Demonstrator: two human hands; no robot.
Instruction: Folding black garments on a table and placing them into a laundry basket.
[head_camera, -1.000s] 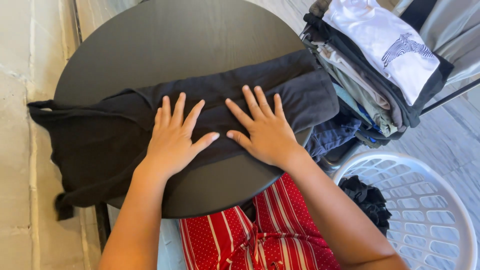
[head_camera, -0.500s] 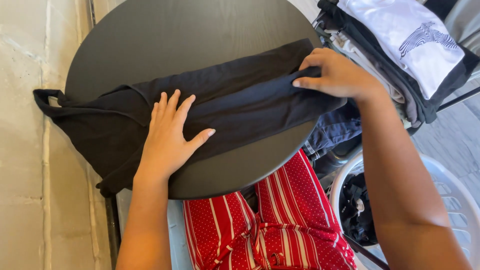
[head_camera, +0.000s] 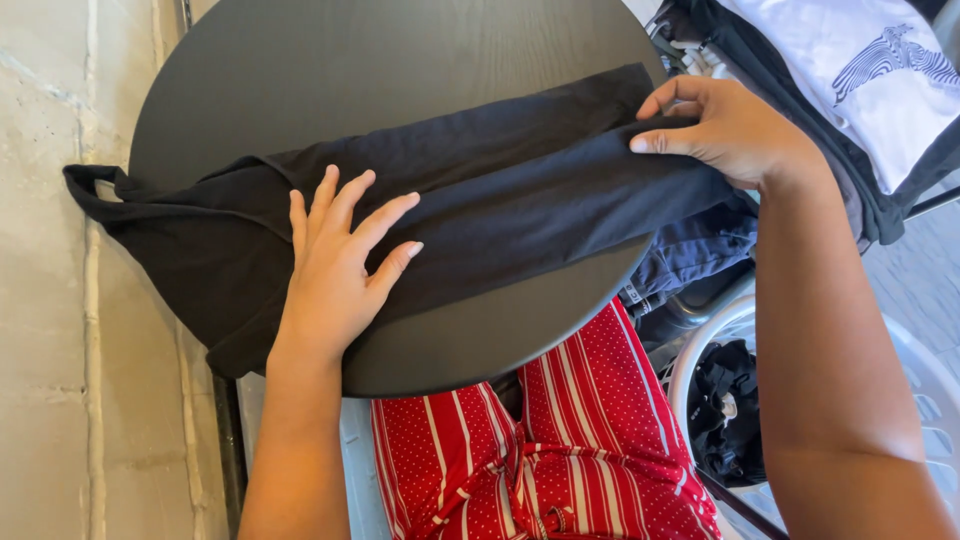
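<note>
On a round dark table (head_camera: 300, 60), seen from the head camera looking straight down, a black garment (head_camera: 520, 200) is being laid out lengthwise, folded into a long band. One strap end is hanging past the table's left edge, and the other end is reaching the right edge.

The left hand (head_camera: 335, 270) is being pressed flat on the cloth near the middle, with its fingers spread and pointing up and to the right. The right hand (head_camera: 730, 130) is being closed around the garment's far right end, the thumb and curled fingers pinching the edge of the fold.

Compared with a second ago, when both hands were being held flat and side by side on the middle of the cloth, the right hand is now being shown at the right end, gripping instead of pressing. The left hand is being kept where it was. This is being read as a judgement only: smoothing looks finished, and the cloth is now anchored at one point and held at its end.

Beside the table on the right, a stack of folded clothes (head_camera: 850, 70) topped by a white printed shirt is being shown. Below it, a white laundry basket (head_camera: 930, 400) with dark items inside is partly being cut off. Red patterned trousers (head_camera: 540, 460) are being shown under the table edge.
</note>
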